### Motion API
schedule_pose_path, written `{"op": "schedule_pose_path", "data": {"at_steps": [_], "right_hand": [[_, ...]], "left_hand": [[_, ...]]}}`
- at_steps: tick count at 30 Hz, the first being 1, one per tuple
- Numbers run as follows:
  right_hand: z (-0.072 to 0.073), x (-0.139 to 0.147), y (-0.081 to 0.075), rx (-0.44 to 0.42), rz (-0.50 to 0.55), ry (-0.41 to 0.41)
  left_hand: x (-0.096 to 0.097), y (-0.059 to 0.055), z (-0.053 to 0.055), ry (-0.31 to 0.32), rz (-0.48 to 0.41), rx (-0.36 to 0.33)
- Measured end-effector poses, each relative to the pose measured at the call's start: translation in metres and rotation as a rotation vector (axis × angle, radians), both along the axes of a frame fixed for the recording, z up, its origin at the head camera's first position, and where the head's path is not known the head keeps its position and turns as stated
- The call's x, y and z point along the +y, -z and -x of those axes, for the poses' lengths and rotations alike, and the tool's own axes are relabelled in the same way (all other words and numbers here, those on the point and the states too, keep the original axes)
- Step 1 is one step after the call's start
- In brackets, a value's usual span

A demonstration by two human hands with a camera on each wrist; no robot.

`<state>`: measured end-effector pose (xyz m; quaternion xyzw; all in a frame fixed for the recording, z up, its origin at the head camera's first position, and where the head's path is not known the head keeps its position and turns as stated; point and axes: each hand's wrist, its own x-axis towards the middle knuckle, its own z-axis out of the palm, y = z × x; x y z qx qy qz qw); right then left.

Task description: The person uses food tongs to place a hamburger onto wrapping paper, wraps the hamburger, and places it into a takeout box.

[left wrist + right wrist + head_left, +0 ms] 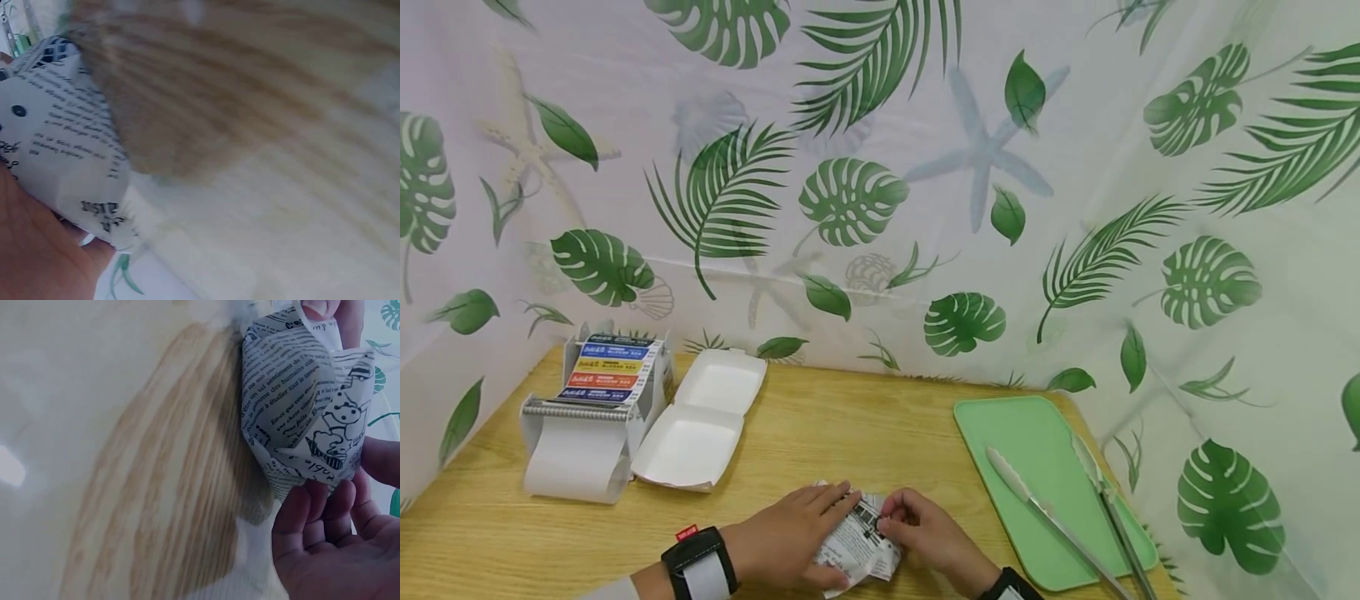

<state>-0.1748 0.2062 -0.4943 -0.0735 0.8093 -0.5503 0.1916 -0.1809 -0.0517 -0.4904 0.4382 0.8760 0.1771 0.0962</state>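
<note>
A packet wrapped in white paper (pixel 859 546) with black newspaper-style print lies on the wooden table between the two hands. Its contents are hidden. My left hand (pixel 793 533) spans it from the left, fingers over the far side and thumb along the near edge. From the right, my right hand (pixel 936 537) pinches the paper's edge. In the right wrist view, that hand's fingers (pixel 299 512) curl at the end of the printed paper (pixel 290 394), beside a folded flap with a cartoon drawing. The left wrist view shows printed paper (pixel 62 137) against the left palm (pixel 37 244).
An open white clamshell box (pixel 692 442) stands at the back left, next to a dispenser (pixel 602 375) with colourful labels and a hanging sheet. On the right, a green tray (pixel 1030 417) holds metal tongs (pixel 1045 508). A leaf-patterned curtain (pixel 880 275) rises behind the table.
</note>
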Motion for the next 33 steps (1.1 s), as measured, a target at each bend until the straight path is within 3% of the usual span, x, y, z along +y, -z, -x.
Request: {"op": "schedule_pose_path", "data": {"at_steps": [4, 9, 19, 25, 28, 33], "right_hand": [[-0.001, -0.004, 0.002, 0.014, -0.063, 0.009], [-0.001, -0.007, 0.0, 0.017, -0.103, 0.002], [0.003, -0.006, -0.001, 0.001, -0.12, -0.015], [0.005, -0.005, -0.001, -0.047, -0.107, -0.018], [0.005, -0.004, -0.001, -0.053, -0.092, -0.014], [0.004, -0.001, -0.001, -0.037, -0.051, -0.01]], "left_hand": [[-0.003, 0.004, -0.002, 0.008, -0.018, -0.011], [-0.005, 0.004, -0.002, 0.03, -0.003, 0.024], [-0.005, 0.014, 0.0, 0.117, -0.013, 0.178], [-0.005, 0.015, -0.003, 0.117, 0.002, 0.259], [-0.004, 0.012, -0.005, 0.108, 0.005, 0.245], [-0.006, 0.009, -0.007, 0.097, 0.001, 0.16]]}}
